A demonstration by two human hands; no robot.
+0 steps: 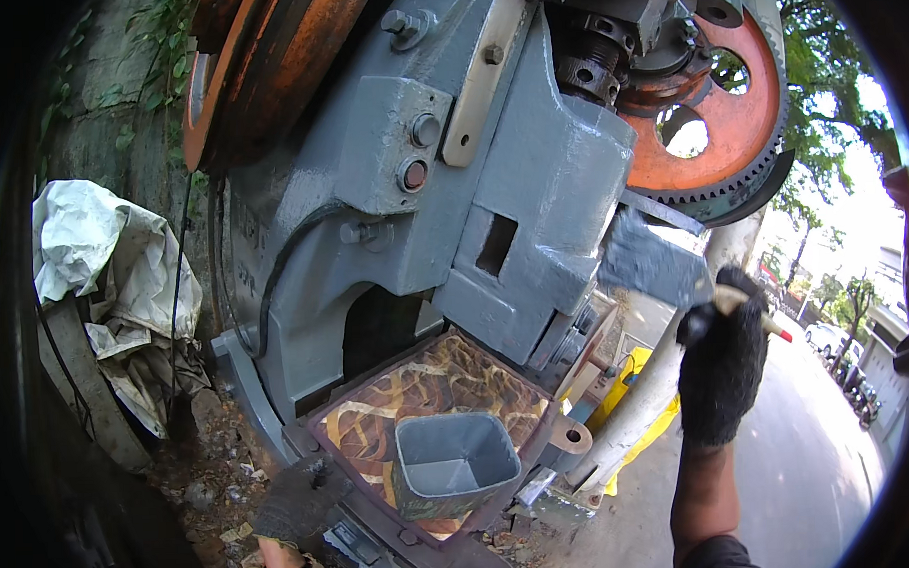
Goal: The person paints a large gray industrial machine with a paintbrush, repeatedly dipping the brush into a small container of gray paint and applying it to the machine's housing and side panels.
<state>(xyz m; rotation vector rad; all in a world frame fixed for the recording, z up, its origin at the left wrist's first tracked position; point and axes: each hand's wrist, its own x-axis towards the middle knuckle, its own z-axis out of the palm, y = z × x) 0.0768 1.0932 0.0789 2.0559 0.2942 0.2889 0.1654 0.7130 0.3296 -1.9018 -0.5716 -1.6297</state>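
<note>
My right hand (723, 375), in a dark fuzzy glove, is closed round a paintbrush (732, 298) with a pale handle and a red end. Its dark head is partly hidden by the glove, close to a grey-painted arm (654, 262) of a large press (541, 171). That arm looks smeared by motion. My left hand (297, 505), in a dark grey glove, is at the near left corner of the press bed; its fingers blend into the dark metal. A grey paint-coated tub (460, 489) sits on a brown patterned cloth (364, 417) over the bed, with some grey inside.
An orange toothed wheel (759, 103) stands at the upper right, and another orange wheel (267, 70) at the upper left. White sheeting (92, 237) hangs by the wall at left. A pale pole (629, 408) and yellow material (640, 428) stand beside the road (791, 463).
</note>
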